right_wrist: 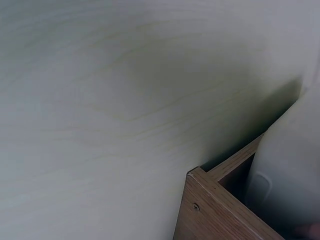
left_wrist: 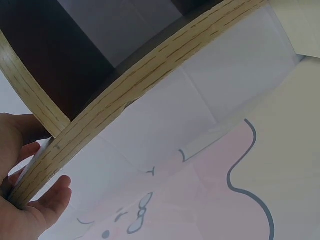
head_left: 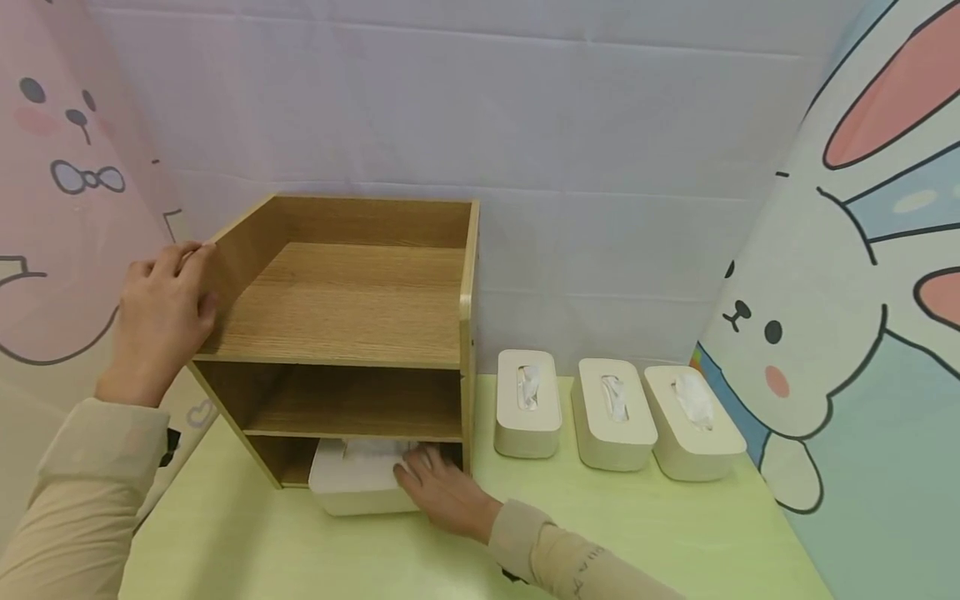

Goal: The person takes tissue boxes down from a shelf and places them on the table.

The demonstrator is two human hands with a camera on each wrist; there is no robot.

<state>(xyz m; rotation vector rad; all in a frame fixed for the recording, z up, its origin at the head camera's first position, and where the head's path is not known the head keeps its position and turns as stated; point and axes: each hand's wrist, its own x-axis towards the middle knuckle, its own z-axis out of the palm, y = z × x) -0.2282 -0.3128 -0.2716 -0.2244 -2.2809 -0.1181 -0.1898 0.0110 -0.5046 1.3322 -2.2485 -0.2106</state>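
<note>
A small wooden shelf unit (head_left: 345,308) stands on the table. My left hand (head_left: 161,312) grips the top edge of its left side panel, fingers on one side and thumb on the other, as the left wrist view shows. In the bottom compartment a cream tissue box (head_left: 360,479) lies crosswise, its front part sticking out past the shelf's front edge. My right hand (head_left: 450,496) holds the right end of this box, its fingers over the top. The right wrist view shows the box (right_wrist: 292,160) beside the wooden edge, with a fingertip at the lower border.
Three more cream tissue boxes stand right of the shelf: one (head_left: 527,433) nearest it, one (head_left: 615,446) in the middle and one (head_left: 697,458) at the far right. White cloth (head_left: 600,167) hangs behind. Cartoon-printed sheets flank the pale green table (head_left: 337,558).
</note>
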